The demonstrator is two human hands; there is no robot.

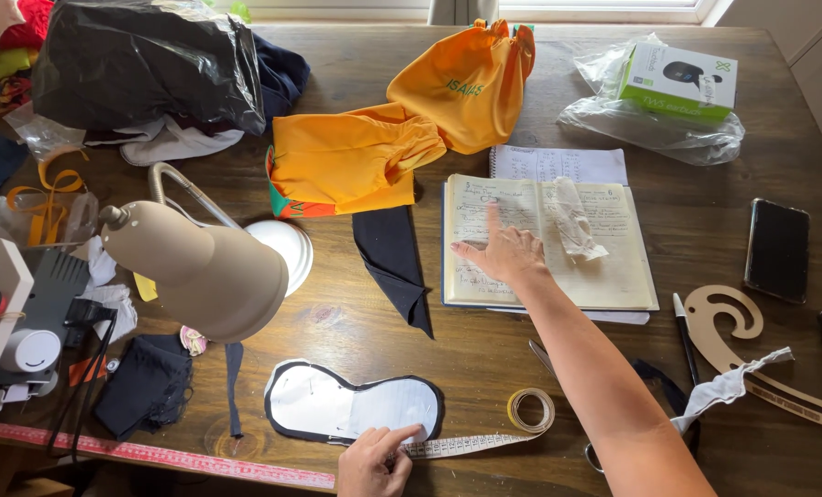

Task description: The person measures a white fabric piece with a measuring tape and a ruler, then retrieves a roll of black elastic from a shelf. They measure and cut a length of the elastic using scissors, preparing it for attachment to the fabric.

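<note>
My right hand (505, 254) rests on the left page of an open handwritten notebook (604, 271), index finger stretched out and pointing at a line, with nothing held. A crumpled white strip lies across the notebook's fold. At the near edge, my left hand (372, 460) pinches the end of a white measuring tape (471, 445) against the table. It sits just below a white paper pattern (337, 403) pinned on black fabric. The tape runs right to a small coil (531, 410).
A beige desk lamp (199, 267) leans over the left side, beside a sewing machine (1, 313). Orange garments (411, 129), a black plastic bag (144, 60), a green-and-white box (678, 81), a phone (777, 248), a wooden curve ruler (733, 322) and a pen (685, 336) lie around.
</note>
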